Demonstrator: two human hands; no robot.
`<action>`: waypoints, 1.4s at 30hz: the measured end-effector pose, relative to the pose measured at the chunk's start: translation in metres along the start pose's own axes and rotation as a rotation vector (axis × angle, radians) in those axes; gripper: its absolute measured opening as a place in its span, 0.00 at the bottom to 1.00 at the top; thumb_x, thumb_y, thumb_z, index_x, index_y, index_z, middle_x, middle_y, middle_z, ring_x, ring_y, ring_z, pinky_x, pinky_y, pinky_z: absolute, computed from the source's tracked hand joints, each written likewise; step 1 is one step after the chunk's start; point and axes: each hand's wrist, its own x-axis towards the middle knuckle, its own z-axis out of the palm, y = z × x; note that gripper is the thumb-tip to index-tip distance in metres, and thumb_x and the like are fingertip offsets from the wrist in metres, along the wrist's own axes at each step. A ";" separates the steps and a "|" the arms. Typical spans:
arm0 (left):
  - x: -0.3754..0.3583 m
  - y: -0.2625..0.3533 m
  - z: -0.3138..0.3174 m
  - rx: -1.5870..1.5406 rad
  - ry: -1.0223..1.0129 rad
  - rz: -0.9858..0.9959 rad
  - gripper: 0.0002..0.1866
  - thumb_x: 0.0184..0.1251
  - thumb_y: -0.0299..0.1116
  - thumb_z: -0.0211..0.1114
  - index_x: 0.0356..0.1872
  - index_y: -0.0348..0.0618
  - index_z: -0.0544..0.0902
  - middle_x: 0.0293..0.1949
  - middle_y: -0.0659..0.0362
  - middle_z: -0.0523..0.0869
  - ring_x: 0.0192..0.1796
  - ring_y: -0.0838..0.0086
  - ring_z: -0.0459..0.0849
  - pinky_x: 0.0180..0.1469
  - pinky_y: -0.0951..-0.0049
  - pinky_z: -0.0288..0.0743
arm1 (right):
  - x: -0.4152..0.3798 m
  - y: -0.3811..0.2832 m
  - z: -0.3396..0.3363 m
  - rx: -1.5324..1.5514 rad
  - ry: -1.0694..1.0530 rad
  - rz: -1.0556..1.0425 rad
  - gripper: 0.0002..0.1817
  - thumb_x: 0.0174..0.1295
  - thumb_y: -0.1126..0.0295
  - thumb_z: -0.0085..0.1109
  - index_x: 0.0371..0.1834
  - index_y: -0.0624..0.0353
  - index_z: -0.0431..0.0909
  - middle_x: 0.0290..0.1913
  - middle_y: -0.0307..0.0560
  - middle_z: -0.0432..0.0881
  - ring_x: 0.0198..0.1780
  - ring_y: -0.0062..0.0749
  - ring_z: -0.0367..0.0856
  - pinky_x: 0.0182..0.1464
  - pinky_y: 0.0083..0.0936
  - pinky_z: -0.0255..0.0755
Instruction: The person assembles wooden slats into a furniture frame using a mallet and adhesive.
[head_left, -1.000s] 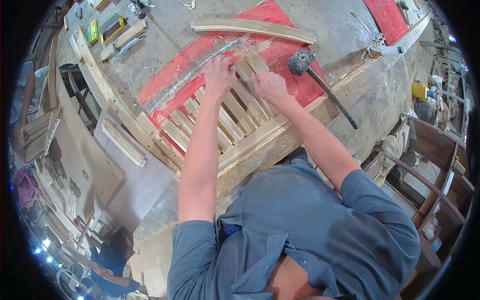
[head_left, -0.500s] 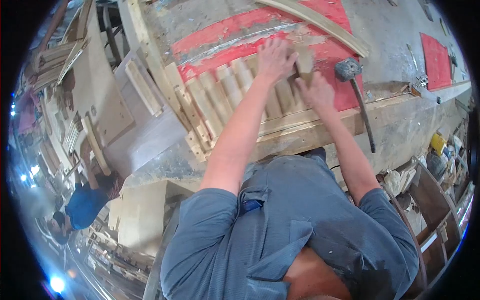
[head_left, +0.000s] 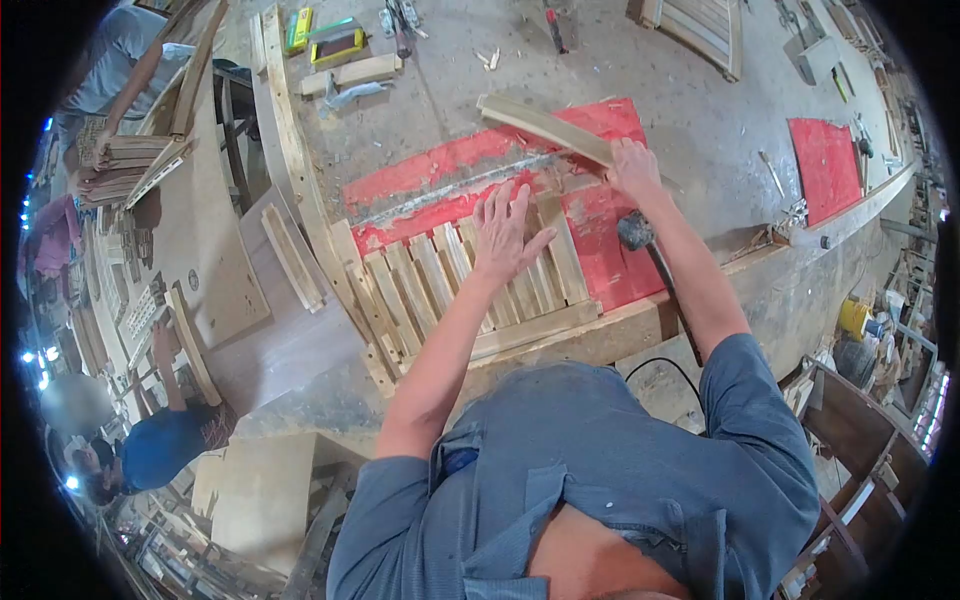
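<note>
- You stand over a wide, dusty workbench (head_left: 700, 120), grey and scuffed, with wood chips scattered across it.
- Two red mats lie on it: a big red mat (head_left: 440, 170) directly under your work, and a smaller red mat (head_left: 825, 155) well apart on the right side.
- At the far edge sit a yellow-green tool (head_left: 300, 28), a short wood block (head_left: 350, 72) and another slatted frame (head_left: 700, 30).
- Around the bench the room is a crowded workshop: stacks of timber (head_left: 130, 160) on the left, a person in a blue shirt (head_left: 165, 445) bent low at lower left, and another person's arm (head_left: 140, 75) at upper left.
- The slatted wooden panel (head_left: 420, 280) lies flat at the near edge of the bench, partly on the big mat. It is pale, unfinished wood, its narrow slats side by side with thin gaps, set into a thicker rail along your side.
- Your left hand (head_left: 505, 230) rests flat on the slats, fingers spread, gripping nothing.
- Your right hand (head_left: 635, 165) is closed around the near end of a curved wooden rail (head_left: 545, 125), which slants across the top of the big mat just beyond the panel.
- A rubber mallet (head_left: 640, 235) lies beneath your right forearm, its head on the mat just right of the panel, untouched.
</note>
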 end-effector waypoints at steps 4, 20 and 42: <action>-0.004 0.016 -0.011 -0.382 0.098 -0.264 0.44 0.68 0.56 0.68 0.77 0.40 0.63 0.72 0.44 0.67 0.74 0.54 0.66 0.74 0.55 0.58 | -0.016 -0.038 -0.056 0.159 0.026 -0.103 0.24 0.50 0.69 0.71 0.51 0.55 0.73 0.47 0.52 0.75 0.51 0.51 0.79 0.50 0.43 0.81; 0.023 -0.093 -0.051 0.200 0.163 0.053 0.30 0.61 0.63 0.68 0.47 0.45 0.81 0.44 0.52 0.81 0.53 0.55 0.80 0.52 0.53 0.76 | -0.203 -0.007 -0.051 0.067 -0.152 0.307 0.35 0.61 0.51 0.70 0.64 0.65 0.75 0.50 0.67 0.83 0.52 0.60 0.83 0.56 0.47 0.76; -0.005 -0.134 -0.015 0.034 0.237 -0.022 0.32 0.54 0.66 0.71 0.42 0.46 0.82 0.45 0.54 0.77 0.52 0.58 0.76 0.55 0.56 0.70 | 0.095 -0.136 -0.050 -0.029 -0.106 -0.300 0.23 0.62 0.73 0.58 0.61 0.65 0.72 0.36 0.61 0.83 0.41 0.51 0.84 0.39 0.49 0.75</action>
